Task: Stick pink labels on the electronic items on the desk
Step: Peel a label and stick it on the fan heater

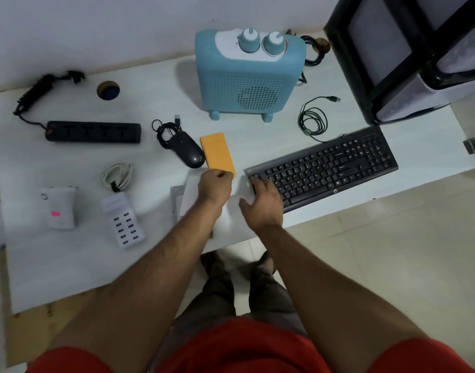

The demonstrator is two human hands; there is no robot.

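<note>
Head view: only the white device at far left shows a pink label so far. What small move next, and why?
Probably peel one label off the white sheet under both hands. The left hand is curled at the sheet's top edge and the right hand presses it flat, beside the keyboard. Only the white device carries a pink label; the mouse nearby looks unlabeled.

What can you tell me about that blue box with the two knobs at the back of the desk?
It looks like a small fan heater, with a matte light-blue, plastic-looking shell and rounded corners. A white panel on top carries two round blue-and-white knobs. Its front is perforated with fine holes, denser in a circular patch low down. It stands upright on two stubby blue feet on the white desk, close to the wall. A dark cable lies coiled behind its right side. Neither hand touches it, and no pink label shows on it.
</note>
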